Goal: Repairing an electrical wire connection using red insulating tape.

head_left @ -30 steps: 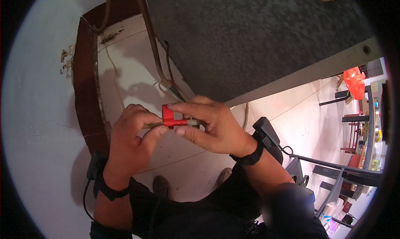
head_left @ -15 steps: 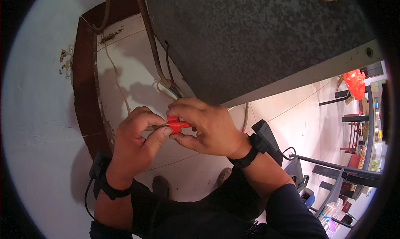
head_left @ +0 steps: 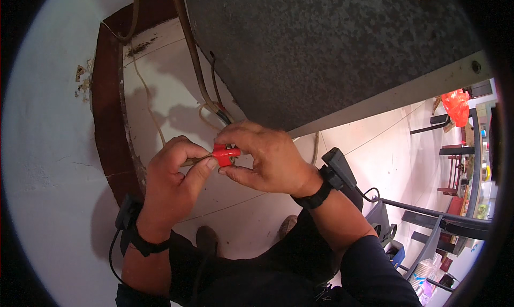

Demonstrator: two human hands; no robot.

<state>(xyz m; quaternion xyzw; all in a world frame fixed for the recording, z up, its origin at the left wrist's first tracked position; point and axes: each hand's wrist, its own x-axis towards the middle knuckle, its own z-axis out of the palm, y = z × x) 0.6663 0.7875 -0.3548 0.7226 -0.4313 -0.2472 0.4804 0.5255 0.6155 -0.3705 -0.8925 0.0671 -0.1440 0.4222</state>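
Note:
A small red winged connector [head_left: 225, 153], glossy and with a short tube along its middle, sits between my two hands. My right hand [head_left: 276, 159] grips it by its sides, thumb below and fingers above. My left hand [head_left: 172, 178] pinches a thin brownish cord [head_left: 194, 161] between thumb and forefinger, its end meeting the connector's left side. The fingertips hide whether the cord goes inside. Just beyond my hands, a thicker brown cable [head_left: 196, 66] comes down beside the grey cabinet and splits into thinner wires [head_left: 223, 114].
A large grey speckled metal cabinet [head_left: 321, 55] with a pale edge fills the upper right. At the left, a pale wall [head_left: 53, 135] meets a dark red skirting [head_left: 108, 114]. A thin pale cord [head_left: 147, 95] hangs over the tiles. Dark metal framing [head_left: 417, 206] stands at right.
The red connector has turned in my right fingers, so its wings and tube face differently. My right hand has shifted slightly left and up; my left hand keeps its pinch on the cord.

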